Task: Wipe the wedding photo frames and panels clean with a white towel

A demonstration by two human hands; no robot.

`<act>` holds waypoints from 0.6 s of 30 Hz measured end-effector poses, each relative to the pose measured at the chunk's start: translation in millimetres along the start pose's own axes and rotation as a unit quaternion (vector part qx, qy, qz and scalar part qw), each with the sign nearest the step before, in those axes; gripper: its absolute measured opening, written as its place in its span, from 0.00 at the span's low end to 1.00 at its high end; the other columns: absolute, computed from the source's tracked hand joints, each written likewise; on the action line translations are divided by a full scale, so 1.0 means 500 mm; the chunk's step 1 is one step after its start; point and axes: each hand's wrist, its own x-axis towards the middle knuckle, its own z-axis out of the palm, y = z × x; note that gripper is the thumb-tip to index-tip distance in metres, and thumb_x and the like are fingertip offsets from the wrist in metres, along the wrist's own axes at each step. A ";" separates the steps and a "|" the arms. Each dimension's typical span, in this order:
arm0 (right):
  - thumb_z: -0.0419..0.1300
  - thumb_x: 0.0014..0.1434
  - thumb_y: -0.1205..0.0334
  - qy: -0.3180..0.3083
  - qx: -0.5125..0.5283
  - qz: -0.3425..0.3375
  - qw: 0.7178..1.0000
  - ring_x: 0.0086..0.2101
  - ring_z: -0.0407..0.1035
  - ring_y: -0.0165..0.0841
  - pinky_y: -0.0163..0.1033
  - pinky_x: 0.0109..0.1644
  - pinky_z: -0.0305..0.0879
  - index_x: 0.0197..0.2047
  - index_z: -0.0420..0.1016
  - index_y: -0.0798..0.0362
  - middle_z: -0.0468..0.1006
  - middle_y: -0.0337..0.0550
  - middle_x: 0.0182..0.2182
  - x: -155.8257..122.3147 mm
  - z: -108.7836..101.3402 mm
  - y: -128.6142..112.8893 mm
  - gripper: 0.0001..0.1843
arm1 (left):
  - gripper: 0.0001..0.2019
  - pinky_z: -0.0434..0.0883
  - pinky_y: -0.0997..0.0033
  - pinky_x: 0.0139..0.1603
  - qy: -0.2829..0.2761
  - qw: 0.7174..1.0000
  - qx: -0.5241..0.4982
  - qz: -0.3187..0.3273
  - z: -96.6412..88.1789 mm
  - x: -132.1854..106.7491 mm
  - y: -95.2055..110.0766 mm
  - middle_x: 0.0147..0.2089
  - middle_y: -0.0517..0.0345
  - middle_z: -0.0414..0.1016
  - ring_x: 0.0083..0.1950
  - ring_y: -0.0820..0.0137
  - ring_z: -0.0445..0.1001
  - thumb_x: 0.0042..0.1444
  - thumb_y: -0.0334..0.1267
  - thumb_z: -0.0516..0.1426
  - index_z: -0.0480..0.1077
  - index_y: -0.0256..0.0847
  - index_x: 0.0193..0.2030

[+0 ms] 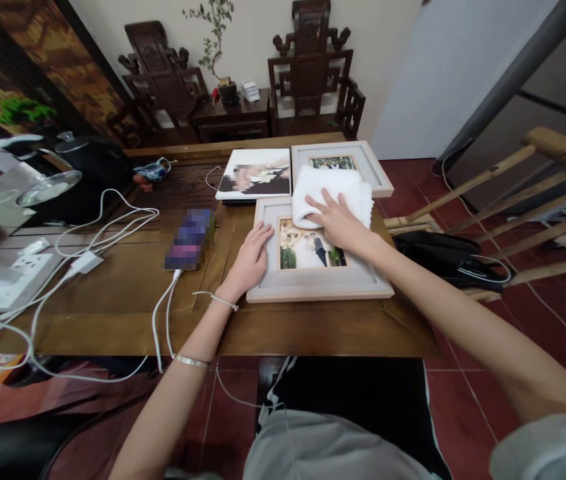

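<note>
Grey clothing (333, 447) fills the bottom edge, both bare arms reaching out over it. Left hand (251, 257) lies flat, fingers together and gripping nothing, on the left border of a pale picture frame (313, 287) on the wooden table (127, 293). Right hand (339, 223) presses flat, fingers slightly spread, on a white towel (335, 190) covering the frame's top part. Phone (190, 239) sits just left of it.

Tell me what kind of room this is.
Likely a home living room: carved wooden chairs along the wall, a potted plant between them, and framed photos on a wooden table.
</note>
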 end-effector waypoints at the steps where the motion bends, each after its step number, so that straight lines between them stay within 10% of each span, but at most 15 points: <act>1: 0.48 0.52 0.83 -0.012 -0.003 -0.001 1.000 0.69 0.39 0.62 0.75 0.64 0.45 0.63 0.70 0.56 0.50 0.54 0.72 -0.004 -0.003 -0.009 0.36 | 0.24 0.57 0.43 0.73 0.001 1.000 -0.001 -0.001 0.000 0.000 0.000 0.67 0.47 0.67 0.73 0.59 0.57 0.60 0.27 0.47 0.67 0.39 0.62; 12: 0.48 0.51 0.83 -0.169 0.114 -0.104 0.974 0.62 0.61 0.53 0.58 0.57 0.67 0.59 0.74 0.51 0.62 0.51 0.68 -0.207 -0.126 -0.152 0.36 | 0.25 0.55 0.45 0.74 0.000 1.000 0.009 -0.012 0.003 0.001 0.009 0.68 0.44 0.66 0.74 0.58 0.56 0.59 0.26 0.48 0.67 0.35 0.62; 18: 0.50 0.51 0.82 -0.164 0.120 -0.140 0.969 0.67 0.49 0.58 0.65 0.62 0.60 0.61 0.72 0.51 0.55 0.49 0.71 -0.222 -0.125 -0.191 0.37 | 0.23 0.54 0.43 0.74 0.000 1.000 0.002 -0.012 0.004 0.001 0.006 0.68 0.43 0.66 0.74 0.57 0.56 0.60 0.28 0.47 0.67 0.35 0.62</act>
